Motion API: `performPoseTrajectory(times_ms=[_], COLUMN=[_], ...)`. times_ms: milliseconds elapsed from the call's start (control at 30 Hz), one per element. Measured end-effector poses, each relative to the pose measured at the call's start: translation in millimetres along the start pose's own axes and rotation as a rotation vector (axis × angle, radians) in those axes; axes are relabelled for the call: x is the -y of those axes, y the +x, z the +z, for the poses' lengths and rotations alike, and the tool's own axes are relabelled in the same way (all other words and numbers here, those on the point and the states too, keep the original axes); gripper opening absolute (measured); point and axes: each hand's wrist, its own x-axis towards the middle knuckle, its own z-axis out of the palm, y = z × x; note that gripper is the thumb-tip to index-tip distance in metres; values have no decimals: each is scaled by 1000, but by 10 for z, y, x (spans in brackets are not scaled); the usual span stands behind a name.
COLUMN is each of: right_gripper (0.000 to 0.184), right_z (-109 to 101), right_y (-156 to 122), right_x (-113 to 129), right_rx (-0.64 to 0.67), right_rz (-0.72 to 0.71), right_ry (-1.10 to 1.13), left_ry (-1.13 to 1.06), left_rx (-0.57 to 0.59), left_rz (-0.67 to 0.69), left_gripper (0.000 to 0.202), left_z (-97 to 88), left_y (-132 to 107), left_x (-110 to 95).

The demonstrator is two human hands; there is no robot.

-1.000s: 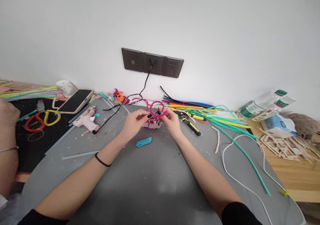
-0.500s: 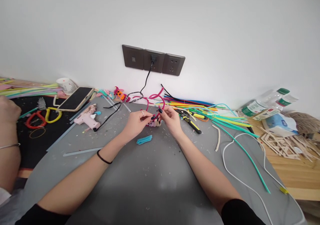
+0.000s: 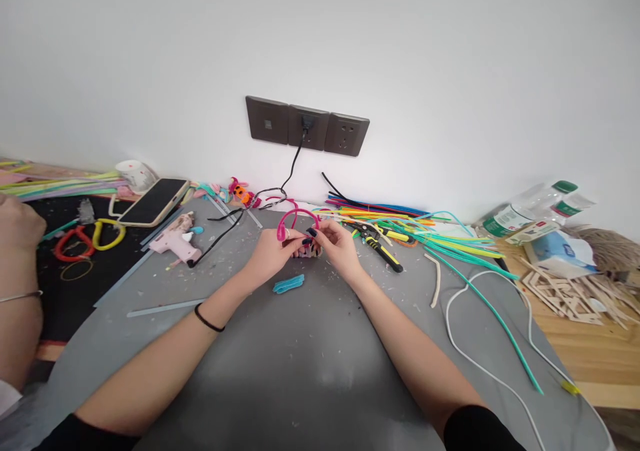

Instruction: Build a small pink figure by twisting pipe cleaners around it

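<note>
Between my fingertips is a magenta pipe cleaner [image 3: 299, 213], its loop arching up above both hands. My left hand [image 3: 273, 254] is closed in a pinch on it. From the other side my right hand [image 3: 339, 243] pinches it too, the thumbs nearly meeting. A small pale pink and dark bundle [image 3: 313, 249] shows just below the fingers; they hide part of it. In front of my left hand lies a folded light-blue pipe cleaner piece [image 3: 289, 284]. Yellow-black pliers [image 3: 383, 251] rest right of my right hand.
A pink glue gun [image 3: 175, 241] and phone [image 3: 155, 202] lie left, near another person's arm [image 3: 19, 297]. Coloured pipe cleaners [image 3: 450, 241] spread along the wall side. A white cable [image 3: 475, 357], bottles [image 3: 510, 219] and wooden pieces [image 3: 565, 291] are at right.
The magenta pipe cleaner's curled end has swung from above my right hand over to the left, now curving beside my left fingers. Both hands stay close together in nearly the same place.
</note>
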Motion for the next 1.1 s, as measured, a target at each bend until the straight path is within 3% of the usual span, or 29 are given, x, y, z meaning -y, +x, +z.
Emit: performPoseTrajectory(times_ms=[167,333,533,733,900,1100], right_gripper=[35,36,45,43,43,47], right_z=[15,8,9,21,38,53], right_y=[-31,-32,-30,-23,14,18], right_x=[-23,-57,-25,-11,-57,-86], right_rx=[42,62,118,96,29,60], right_rz=[-20,-22,49,66,49,162], right_ry=[-81,-123,-10,101,180,354], left_ry=[84,139,99,-30,-252,-258], left_rx=[95,104,186,39,-27,-79], left_rz=[79,149,69,-8,-43,-44], left_gripper=[25,30,26,19,30,39], left_z=[-33,-66,-130,-146,-132,-71], left_y=[1,6,29,36,63,38], left_x=[16,-13,-32,-34,-26,-48])
